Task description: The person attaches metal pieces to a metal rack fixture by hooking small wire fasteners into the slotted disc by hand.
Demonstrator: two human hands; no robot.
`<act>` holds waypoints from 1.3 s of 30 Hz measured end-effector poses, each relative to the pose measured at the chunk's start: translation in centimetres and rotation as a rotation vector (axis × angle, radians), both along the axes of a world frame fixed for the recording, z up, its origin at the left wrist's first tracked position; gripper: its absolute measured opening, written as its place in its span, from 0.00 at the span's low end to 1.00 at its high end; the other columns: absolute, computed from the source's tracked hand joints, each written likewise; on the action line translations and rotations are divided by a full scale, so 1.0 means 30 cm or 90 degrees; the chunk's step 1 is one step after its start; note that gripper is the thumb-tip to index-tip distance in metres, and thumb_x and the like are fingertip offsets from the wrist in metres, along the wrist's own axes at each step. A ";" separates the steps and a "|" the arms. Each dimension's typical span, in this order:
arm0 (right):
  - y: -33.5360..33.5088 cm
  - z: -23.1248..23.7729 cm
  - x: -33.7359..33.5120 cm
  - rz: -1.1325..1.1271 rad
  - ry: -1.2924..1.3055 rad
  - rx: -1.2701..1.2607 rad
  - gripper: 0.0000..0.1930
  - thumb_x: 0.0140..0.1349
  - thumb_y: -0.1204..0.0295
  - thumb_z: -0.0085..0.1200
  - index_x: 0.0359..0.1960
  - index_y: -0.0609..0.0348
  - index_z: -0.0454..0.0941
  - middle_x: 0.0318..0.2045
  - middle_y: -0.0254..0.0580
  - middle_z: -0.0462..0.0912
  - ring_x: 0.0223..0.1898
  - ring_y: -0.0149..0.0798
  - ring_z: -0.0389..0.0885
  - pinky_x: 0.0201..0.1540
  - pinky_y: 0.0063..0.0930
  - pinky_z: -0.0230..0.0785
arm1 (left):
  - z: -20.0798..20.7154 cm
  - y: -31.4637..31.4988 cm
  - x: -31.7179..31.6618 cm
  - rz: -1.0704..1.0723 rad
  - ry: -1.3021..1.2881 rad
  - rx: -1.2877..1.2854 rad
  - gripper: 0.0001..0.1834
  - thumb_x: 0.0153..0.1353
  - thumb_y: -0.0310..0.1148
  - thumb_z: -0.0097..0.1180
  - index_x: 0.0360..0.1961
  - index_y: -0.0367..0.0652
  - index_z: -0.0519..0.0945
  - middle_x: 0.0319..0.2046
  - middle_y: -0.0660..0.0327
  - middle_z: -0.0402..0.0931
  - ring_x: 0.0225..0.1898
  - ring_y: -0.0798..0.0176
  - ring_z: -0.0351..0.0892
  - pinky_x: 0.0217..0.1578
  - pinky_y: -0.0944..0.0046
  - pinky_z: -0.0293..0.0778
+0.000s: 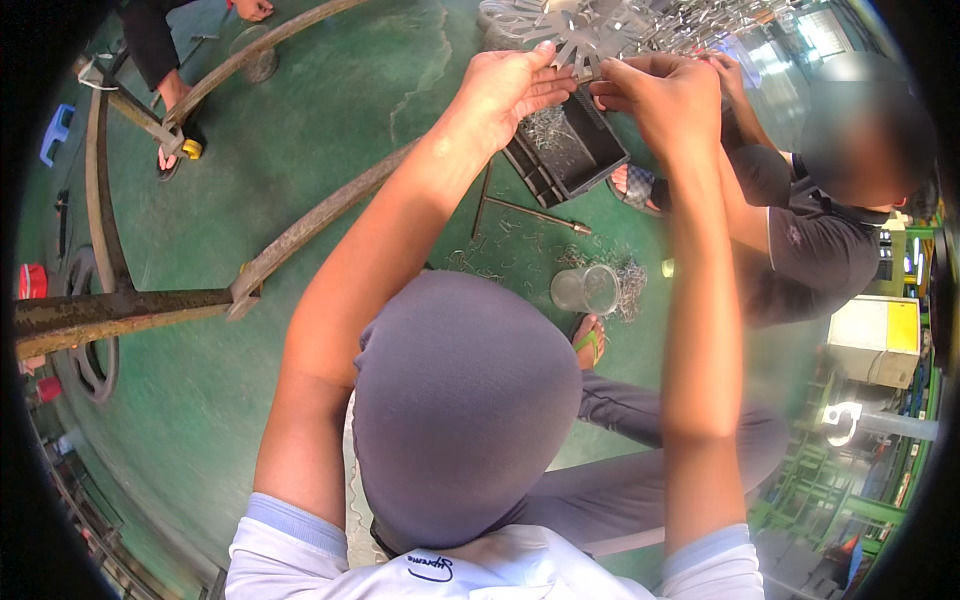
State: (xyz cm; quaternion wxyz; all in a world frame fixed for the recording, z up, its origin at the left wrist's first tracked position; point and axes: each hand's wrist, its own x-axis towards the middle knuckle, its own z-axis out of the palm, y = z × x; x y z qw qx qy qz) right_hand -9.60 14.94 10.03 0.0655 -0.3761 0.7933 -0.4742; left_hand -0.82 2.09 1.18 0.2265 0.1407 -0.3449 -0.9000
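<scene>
At the far end of my reach is a silvery slotted metal disc [583,32] with flat blades fanning outward. My left hand [508,88] has its thumb and fingers at the disc's left lower edge and appears to grip a blade there. On the other side my right hand [668,100] is closed in a pinch close to the disc; whatever lies between its fingertips is hidden. Many bright metal pieces [690,22] are massed behind the disc. Beneath my hands stands a black plastic crate [590,165] holding a tangle of thin wire pieces [548,130].
A clear plastic cup [584,290] stands beside a heap of bent wires [630,285]. A thin metal rod [535,212] lies on the green floor. Close on the right sits another person [820,240]. A rusty metal frame [130,305] spans the left; another person's foot [170,150] is beyond.
</scene>
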 end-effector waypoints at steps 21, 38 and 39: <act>0.074 0.008 0.096 -0.046 0.200 0.084 0.10 0.49 0.68 0.61 0.21 0.63 0.87 0.16 0.42 0.84 0.21 0.34 0.83 0.29 0.29 0.75 | 0.085 0.070 0.186 0.076 -0.075 -0.518 0.16 0.67 0.39 0.61 0.46 0.37 0.85 0.40 0.59 0.86 0.42 0.68 0.83 0.44 0.68 0.76; 0.112 -0.045 0.207 0.247 -0.285 -0.265 0.08 0.59 0.76 0.61 0.30 0.73 0.82 0.25 0.46 0.86 0.27 0.32 0.85 0.31 0.23 0.78 | 0.222 0.114 0.273 0.281 -0.044 -0.698 0.09 0.59 0.26 0.69 0.38 0.30 0.86 0.30 0.59 0.86 0.30 0.72 0.81 0.35 0.73 0.77; 0.120 -0.044 0.197 0.218 -0.362 -0.289 0.08 0.59 0.77 0.61 0.31 0.74 0.82 0.26 0.47 0.86 0.27 0.33 0.86 0.31 0.24 0.79 | 0.213 0.110 0.272 0.288 -0.023 -0.691 0.08 0.60 0.27 0.68 0.37 0.31 0.86 0.29 0.61 0.85 0.29 0.73 0.81 0.34 0.73 0.75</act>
